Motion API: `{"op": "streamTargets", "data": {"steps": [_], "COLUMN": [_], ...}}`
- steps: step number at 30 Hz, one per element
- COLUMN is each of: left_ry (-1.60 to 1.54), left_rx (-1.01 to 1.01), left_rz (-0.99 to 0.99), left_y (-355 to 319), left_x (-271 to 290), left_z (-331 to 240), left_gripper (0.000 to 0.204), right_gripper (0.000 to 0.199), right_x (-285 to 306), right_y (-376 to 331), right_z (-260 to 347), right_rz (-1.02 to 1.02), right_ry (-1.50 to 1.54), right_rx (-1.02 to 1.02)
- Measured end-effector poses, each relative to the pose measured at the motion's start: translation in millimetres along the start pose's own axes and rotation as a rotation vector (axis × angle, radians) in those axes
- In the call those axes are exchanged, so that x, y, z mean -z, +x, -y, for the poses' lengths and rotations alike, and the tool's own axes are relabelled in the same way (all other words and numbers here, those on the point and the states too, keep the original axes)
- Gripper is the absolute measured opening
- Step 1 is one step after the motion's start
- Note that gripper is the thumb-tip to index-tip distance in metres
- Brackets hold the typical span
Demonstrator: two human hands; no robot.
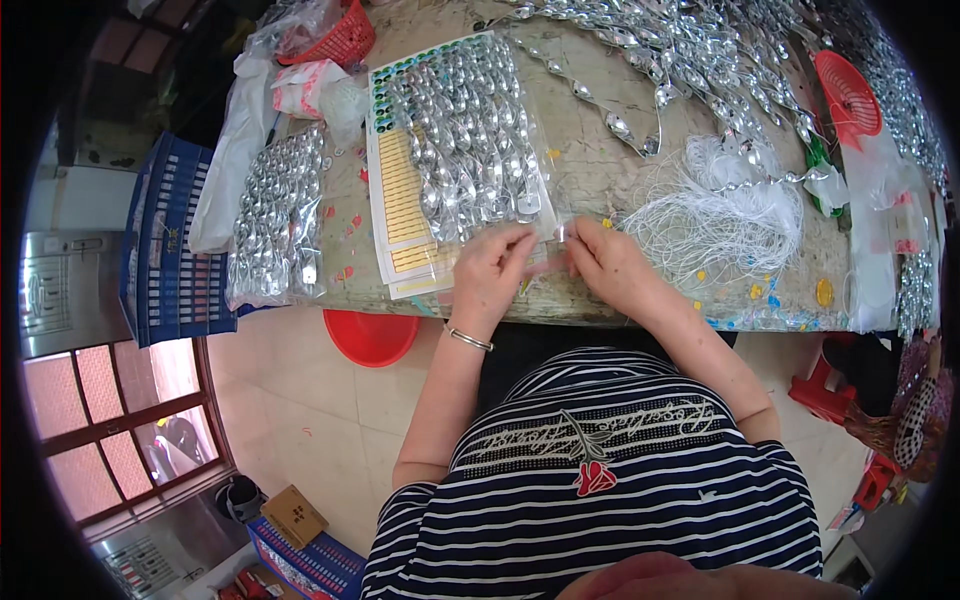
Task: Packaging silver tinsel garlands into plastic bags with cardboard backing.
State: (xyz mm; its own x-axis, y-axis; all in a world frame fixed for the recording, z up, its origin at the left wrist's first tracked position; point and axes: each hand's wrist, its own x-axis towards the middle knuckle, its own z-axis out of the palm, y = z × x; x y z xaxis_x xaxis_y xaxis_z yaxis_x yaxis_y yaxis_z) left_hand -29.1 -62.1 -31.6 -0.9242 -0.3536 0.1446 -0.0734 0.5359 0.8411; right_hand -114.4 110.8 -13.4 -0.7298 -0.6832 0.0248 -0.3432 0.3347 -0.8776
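Observation:
In front of me a clear plastic bag of silver twisted strips (470,140) lies on printed card sheets (398,190) with yellow and green patterns. My left hand (490,272) is closed in a pinch at the bag's near edge, just below the strips. Close by on the right, my right hand (607,260) pinches at the near right corner of the same clear film. A small shiny bit of film shows between the two hands. Loose white string (715,225) lies in a tangle right of my right hand.
Another bag of silver twists (275,220) lies at the table's left edge, beside a blue crate (175,245). Loose silver twisted strips (690,50) cover the far right. Red baskets (335,38) stand at the back, and a red basin (370,337) is below the table edge.

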Motion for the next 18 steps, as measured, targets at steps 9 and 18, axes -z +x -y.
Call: {"op": "streamTargets", "data": {"steps": [9, 18], "left_ry": [0.090, 0.130], "left_rx": [-0.205, -0.123], "left_rz": [-0.114, -0.374], "left_y": [-6.0, -94.9], "left_x": [8.4, 32.9], "left_z": [-9.7, 9.3], "left_gripper": [0.014, 0.013], "right_gripper": [0.023, 0.028], "right_x": [-0.4, 15.0], "right_y": [-5.1, -12.8], "right_z": [0.6, 15.5], "right_rz": [0.047, -0.035], "right_ry": [0.082, -0.038], "right_rx": [-0.084, -0.060]}}
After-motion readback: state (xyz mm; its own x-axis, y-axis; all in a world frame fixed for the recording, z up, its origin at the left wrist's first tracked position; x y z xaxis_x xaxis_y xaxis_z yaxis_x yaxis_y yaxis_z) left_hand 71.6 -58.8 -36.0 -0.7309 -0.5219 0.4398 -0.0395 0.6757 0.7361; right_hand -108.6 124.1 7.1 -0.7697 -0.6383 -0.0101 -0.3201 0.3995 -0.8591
